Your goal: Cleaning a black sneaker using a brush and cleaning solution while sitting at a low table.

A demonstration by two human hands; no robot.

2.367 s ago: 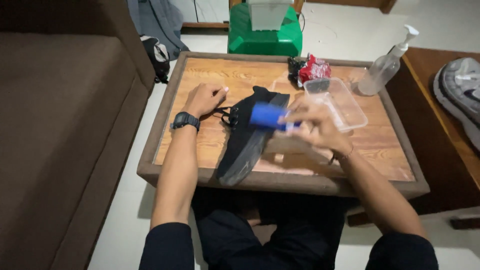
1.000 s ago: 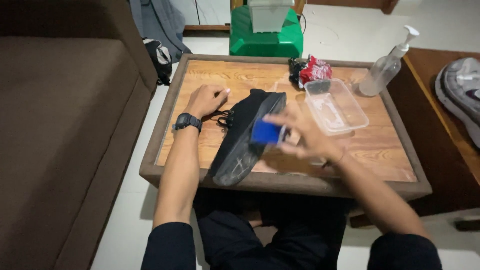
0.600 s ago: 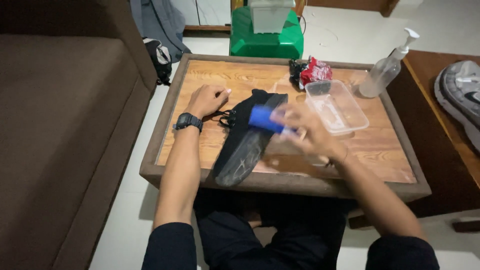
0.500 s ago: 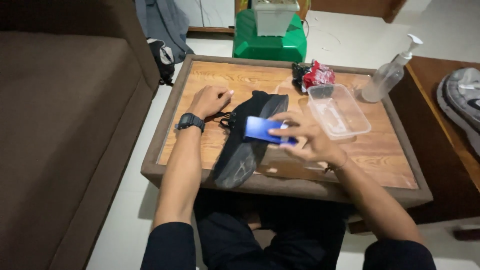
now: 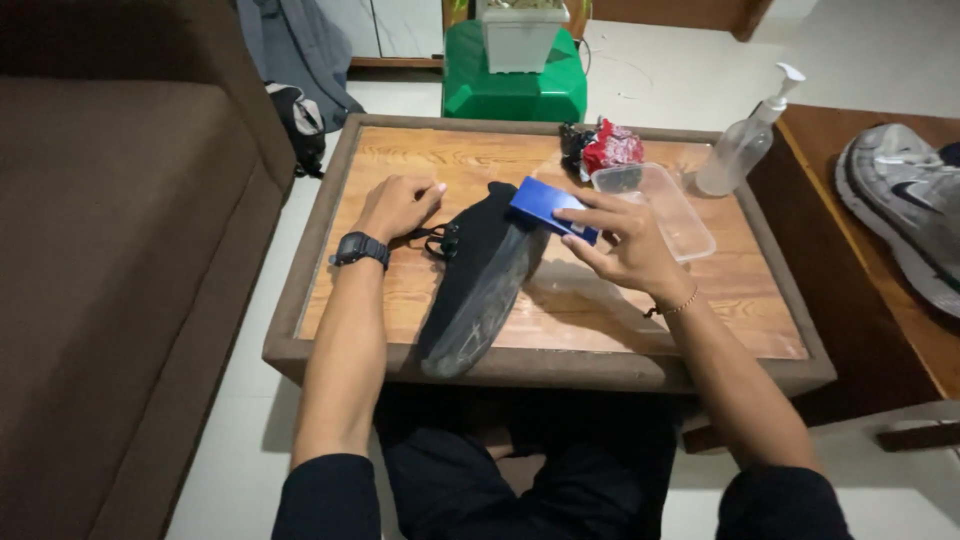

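Observation:
A black shoe [image 5: 478,283] lies on its side on the low wooden table [image 5: 640,315], sole facing right and toe over the near edge. My left hand [image 5: 398,203], with a black watch on the wrist, rests against the shoe's laced side and steadies it. My right hand [image 5: 628,241] holds a blue brush-like block [image 5: 550,207] against the far end of the sole. Whether the left fingers grip the laces is hidden.
A clear plastic tub [image 5: 655,207] sits right of the shoe, with a red and black bundle [image 5: 602,148] behind it and a pump bottle [image 5: 740,143] at the far right corner. A green container [image 5: 512,88] stands beyond the table, a brown sofa [image 5: 110,250] at left, a grey sneaker [image 5: 900,210] at right.
My right hand has moved the blue block back and forth along the sole, ending up at its far end. The left hand has stayed in place on the shoe.

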